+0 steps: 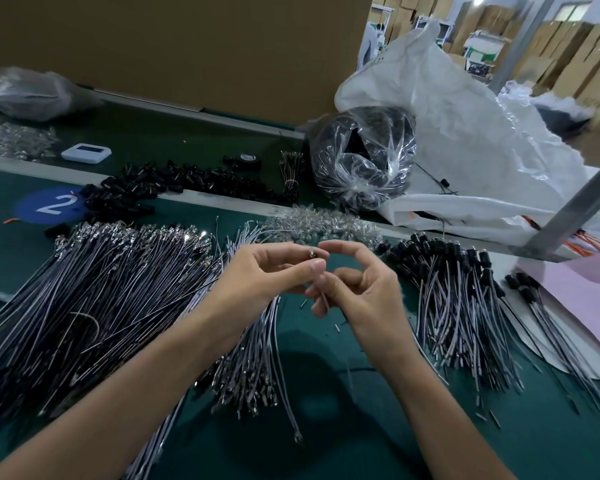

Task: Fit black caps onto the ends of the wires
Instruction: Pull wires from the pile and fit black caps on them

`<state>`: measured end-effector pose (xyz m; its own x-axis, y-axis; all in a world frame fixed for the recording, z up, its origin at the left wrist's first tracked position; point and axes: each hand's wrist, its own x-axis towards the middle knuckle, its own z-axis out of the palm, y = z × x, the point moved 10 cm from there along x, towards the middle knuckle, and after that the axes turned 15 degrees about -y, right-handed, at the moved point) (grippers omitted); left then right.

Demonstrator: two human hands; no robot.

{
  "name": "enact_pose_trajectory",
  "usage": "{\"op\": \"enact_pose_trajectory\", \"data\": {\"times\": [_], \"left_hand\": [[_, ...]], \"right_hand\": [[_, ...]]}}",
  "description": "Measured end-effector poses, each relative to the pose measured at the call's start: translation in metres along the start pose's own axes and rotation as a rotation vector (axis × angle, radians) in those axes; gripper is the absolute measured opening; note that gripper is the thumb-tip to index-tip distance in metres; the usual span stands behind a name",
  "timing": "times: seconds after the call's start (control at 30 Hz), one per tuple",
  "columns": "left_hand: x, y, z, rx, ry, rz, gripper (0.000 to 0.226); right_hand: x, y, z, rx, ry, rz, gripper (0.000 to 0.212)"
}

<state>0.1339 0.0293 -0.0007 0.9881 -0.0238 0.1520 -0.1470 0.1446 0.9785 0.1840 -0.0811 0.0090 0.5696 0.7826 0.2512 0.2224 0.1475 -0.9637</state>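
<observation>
My left hand [271, 271] pinches the metal tip of a thin grey wire [313, 252] between thumb and forefinger, above the green table. My right hand [357, 285] is close beside it, fingers curled, with the wire's shaft running down past its lower fingers; whether it holds a cap is hidden. A big heap of bare grey wires [94, 289] lies at the left. A smaller bundle [253, 358] lies under my hands. Wires with black caps fitted [461, 306] fan out at the right. Loose black caps [146, 188] are piled at the back.
A clear bag of black parts [361, 161] and a large white sack [465, 150] stand at the back right. Clear small parts [323, 223] lie behind my hands. A white device [85, 153] and a tape roll [246, 161] sit further back. Pink sheet [582, 292] at right.
</observation>
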Motion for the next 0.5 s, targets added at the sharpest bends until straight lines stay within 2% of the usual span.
{"op": "enact_pose_trajectory", "data": {"times": [0.13,0.27,0.5], "left_hand": [[-0.001,0.008,-0.010,-0.025,0.087,0.068,0.031],[-0.003,0.015,-0.017,-0.038,0.149,0.128,0.028],[-0.003,0.012,-0.005,0.007,0.113,0.104,0.021]], "right_hand": [[0.000,-0.001,0.000,-0.033,0.020,0.006,0.035],[0.000,-0.001,0.004,-0.167,-0.014,0.023,0.009],[0.000,-0.002,0.004,-0.121,0.020,-0.004,0.016]]}}
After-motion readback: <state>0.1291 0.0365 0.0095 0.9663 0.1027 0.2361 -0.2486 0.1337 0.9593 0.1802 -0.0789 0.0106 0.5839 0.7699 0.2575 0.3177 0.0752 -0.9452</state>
